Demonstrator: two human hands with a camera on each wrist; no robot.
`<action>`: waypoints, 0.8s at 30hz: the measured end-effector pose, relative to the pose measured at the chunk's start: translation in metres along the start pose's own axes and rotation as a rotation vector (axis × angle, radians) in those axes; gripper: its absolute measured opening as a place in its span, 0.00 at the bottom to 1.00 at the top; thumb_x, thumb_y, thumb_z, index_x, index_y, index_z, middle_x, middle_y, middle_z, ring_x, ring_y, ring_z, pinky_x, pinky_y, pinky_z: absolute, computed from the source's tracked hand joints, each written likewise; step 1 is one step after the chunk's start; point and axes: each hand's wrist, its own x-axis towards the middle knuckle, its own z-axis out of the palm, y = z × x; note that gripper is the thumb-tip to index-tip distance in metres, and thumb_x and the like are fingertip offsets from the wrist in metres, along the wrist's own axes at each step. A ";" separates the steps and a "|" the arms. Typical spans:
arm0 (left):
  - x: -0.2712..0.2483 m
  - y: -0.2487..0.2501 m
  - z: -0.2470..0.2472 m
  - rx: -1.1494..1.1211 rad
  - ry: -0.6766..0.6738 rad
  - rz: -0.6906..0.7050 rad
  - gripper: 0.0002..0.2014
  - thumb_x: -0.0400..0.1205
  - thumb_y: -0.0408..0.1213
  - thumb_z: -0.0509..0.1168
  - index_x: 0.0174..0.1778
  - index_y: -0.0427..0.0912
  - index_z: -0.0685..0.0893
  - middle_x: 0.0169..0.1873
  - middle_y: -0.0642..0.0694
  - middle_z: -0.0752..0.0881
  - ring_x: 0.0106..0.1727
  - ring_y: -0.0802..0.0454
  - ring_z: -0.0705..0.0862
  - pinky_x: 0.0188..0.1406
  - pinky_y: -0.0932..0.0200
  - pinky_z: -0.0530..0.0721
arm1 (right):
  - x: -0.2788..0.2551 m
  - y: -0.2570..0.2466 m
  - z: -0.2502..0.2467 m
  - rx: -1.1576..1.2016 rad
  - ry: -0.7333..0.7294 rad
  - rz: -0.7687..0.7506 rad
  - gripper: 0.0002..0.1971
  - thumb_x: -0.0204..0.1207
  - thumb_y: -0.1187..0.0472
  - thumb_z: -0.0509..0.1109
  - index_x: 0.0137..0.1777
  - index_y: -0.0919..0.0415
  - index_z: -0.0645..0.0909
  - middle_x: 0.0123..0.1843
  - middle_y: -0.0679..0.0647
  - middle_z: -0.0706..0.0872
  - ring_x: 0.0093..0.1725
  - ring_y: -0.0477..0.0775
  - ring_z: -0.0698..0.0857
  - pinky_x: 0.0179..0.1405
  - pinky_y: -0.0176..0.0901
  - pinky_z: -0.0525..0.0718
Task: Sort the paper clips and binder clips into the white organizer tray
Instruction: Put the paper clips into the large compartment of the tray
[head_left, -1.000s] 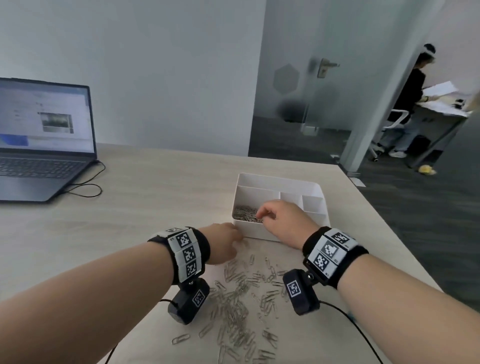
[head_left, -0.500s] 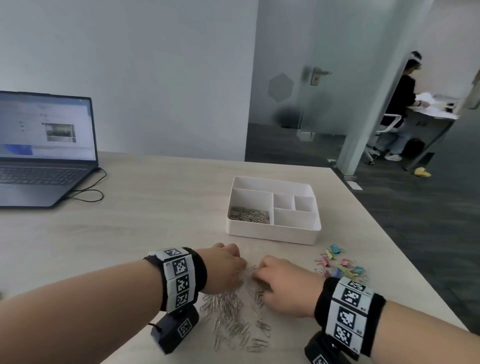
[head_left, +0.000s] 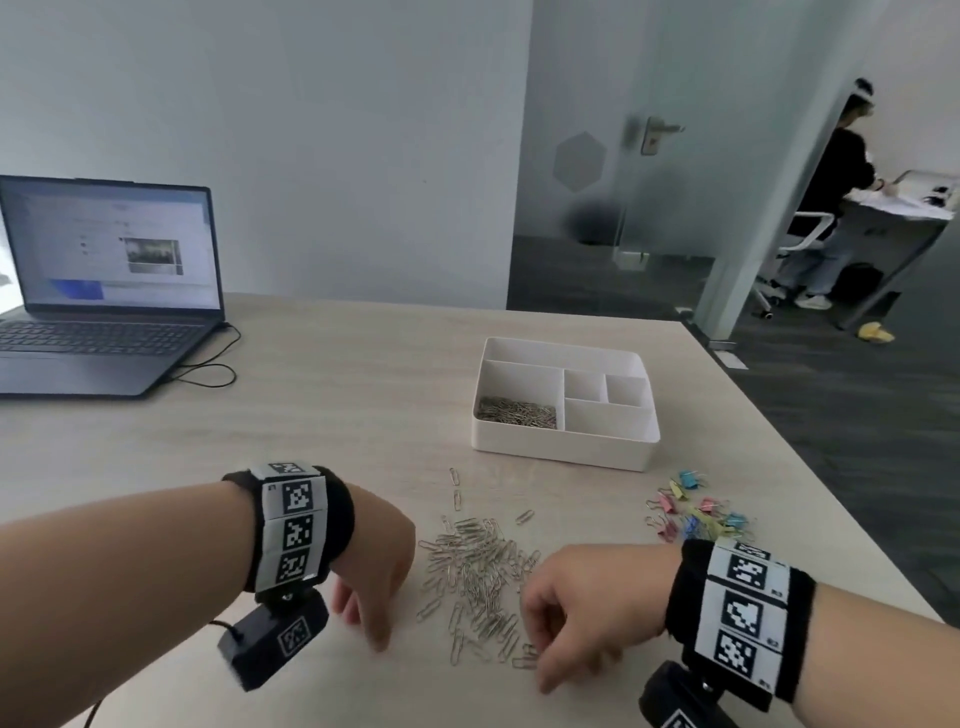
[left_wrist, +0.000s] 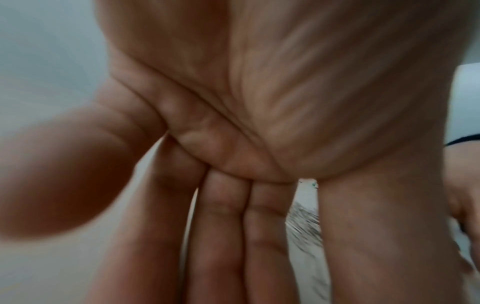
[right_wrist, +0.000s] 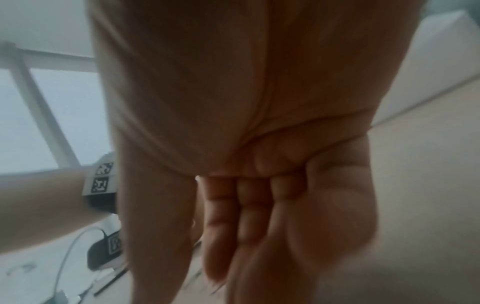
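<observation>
A white organizer tray (head_left: 566, 457) stands on the table, with silver paper clips (head_left: 517, 413) in its large left compartment; the other compartments look bare. A loose pile of paper clips (head_left: 480, 577) lies in front of it. Coloured binder clips (head_left: 696, 512) lie to the right of the pile. My left hand (head_left: 371, 618) is at the pile's left edge, fingers pointing down at the table. My right hand (head_left: 545, 649) is at the pile's near right edge, fingertips among the clips. In the left wrist view the left hand (left_wrist: 233, 226) shows straight fingers. The right wrist view is blurred.
An open laptop (head_left: 104, 291) sits at the far left with a black cable (head_left: 208, 371) looping beside it. The table's right edge (head_left: 810, 478) runs close past the binder clips. A person stands at a desk beyond the glass door.
My right hand left the tray and came back to the pile. Both hands then drew nearer to me and apart, and now flank the pile.
</observation>
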 end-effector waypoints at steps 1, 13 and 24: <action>0.001 0.002 0.004 -0.050 -0.050 0.026 0.21 0.74 0.55 0.76 0.48 0.38 0.91 0.38 0.53 0.91 0.38 0.59 0.90 0.36 0.60 0.87 | -0.001 -0.002 0.002 0.080 -0.069 -0.008 0.13 0.75 0.51 0.80 0.49 0.60 0.87 0.40 0.51 0.90 0.36 0.47 0.87 0.38 0.42 0.88; 0.032 0.021 -0.007 -0.207 0.300 0.100 0.13 0.75 0.50 0.75 0.46 0.43 0.91 0.37 0.48 0.93 0.33 0.56 0.89 0.29 0.60 0.88 | 0.031 0.011 0.011 0.468 0.096 0.010 0.05 0.82 0.64 0.70 0.55 0.57 0.85 0.42 0.58 0.89 0.37 0.53 0.90 0.42 0.46 0.91; 0.045 -0.024 -0.024 -0.159 0.646 -0.112 0.29 0.82 0.44 0.62 0.82 0.50 0.70 0.76 0.48 0.70 0.74 0.44 0.75 0.72 0.46 0.77 | 0.002 0.049 -0.025 0.031 0.429 0.278 0.11 0.72 0.53 0.76 0.54 0.47 0.83 0.48 0.45 0.87 0.31 0.47 0.87 0.38 0.44 0.89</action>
